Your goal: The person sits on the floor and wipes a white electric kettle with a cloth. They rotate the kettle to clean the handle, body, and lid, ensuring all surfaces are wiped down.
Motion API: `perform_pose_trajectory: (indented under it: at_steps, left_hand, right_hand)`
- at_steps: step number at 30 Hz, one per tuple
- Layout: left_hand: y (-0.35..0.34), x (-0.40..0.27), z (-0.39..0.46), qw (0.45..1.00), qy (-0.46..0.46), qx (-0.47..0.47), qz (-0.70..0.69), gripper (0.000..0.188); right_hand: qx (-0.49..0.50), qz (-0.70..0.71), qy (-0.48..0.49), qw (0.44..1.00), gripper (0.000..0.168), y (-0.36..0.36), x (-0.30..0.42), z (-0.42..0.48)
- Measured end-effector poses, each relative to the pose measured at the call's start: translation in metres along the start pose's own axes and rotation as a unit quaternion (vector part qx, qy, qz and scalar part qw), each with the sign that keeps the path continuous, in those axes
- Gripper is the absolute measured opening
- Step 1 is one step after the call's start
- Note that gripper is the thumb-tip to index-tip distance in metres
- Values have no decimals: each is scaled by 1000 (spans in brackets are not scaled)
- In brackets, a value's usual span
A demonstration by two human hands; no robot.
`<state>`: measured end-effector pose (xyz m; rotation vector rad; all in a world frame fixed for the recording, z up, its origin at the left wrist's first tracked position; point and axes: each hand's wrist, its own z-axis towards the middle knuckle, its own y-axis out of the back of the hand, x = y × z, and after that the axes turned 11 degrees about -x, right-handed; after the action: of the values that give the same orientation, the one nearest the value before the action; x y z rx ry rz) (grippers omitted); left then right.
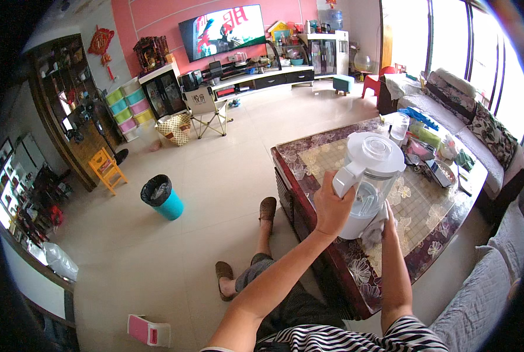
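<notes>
A white blender (pixel 362 226) with a clear jug (pixel 373 189) and a white lid is before me, at the near edge of the coffee table (pixel 288 156). My left hand (pixel 332 209) grips the jug's white handle at its left side. Low on the blender's right side, my right hand (pixel 390 220) presses a greyish cloth (pixel 373 231) against it; its fingers are largely hidden behind the blender and cloth. Whether the blender's base rests on the table cannot be told.
Behind the blender on the table are a clear plastic jar (pixel 399 126), a bowl (pixel 447 169) with a phone (pixel 438 172) on it, and several bags. A turquoise bin (pixel 170 207) stands on the floor at left. Sofas (pixel 473 290) flank the table on the right.
</notes>
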<state>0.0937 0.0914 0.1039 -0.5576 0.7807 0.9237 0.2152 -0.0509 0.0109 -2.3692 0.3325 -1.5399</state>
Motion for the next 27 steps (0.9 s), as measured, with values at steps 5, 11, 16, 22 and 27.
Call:
perform_pose_trajectory:
  at_steps: [5,11,16,22,27]
  left_hand:
    - [-8,0,-3,999,5,4,-36,28]
    - [2,-4,-1,1000,4,-1,-4,26]
    - [-5,1,-10,1000,11,-7,-15,27]
    - [-21,-3,-17,999,4,-11,-36,29]
    - [-20,-6,-16,1000,-4,-22,-19,30]
  right_hand:
    - [-37,53,376,924,45,9,-48,-20]
    - [-1,-15,525,851,43,-29,38,-14]
    - [260,38,269,927,44,-18,105,97]
    - [238,51,198,950,47,-30,90,115]
    - [161,35,160,973,49,-12,33,113]
